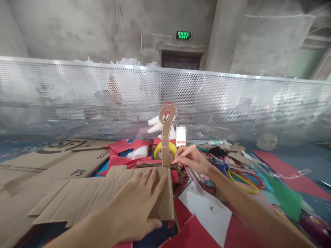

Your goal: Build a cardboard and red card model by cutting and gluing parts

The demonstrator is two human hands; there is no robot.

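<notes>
My left hand [141, 198] lies flat with its fingers spread on a creased brown cardboard piece [90, 193]. In my right hand [193, 160] is a pale pink pen [185, 154], its tip pointing left toward the foot of an upright cardboard strip [166, 141]. That strip has a hooked, looped top and rises at the far edge of the creased piece. Whether the pen tip touches the cardboard I cannot tell. Behind the strip stands a roll of yellow tape [157, 151].
Large printed cardboard [85, 158] covers the left side. Red paper [199, 234] and a white sheet [207, 210] lie in front. To the right are scissors with yellow handles [243, 184] and green paper [284, 196]. A perforated metal screen [219, 103] closes off the back.
</notes>
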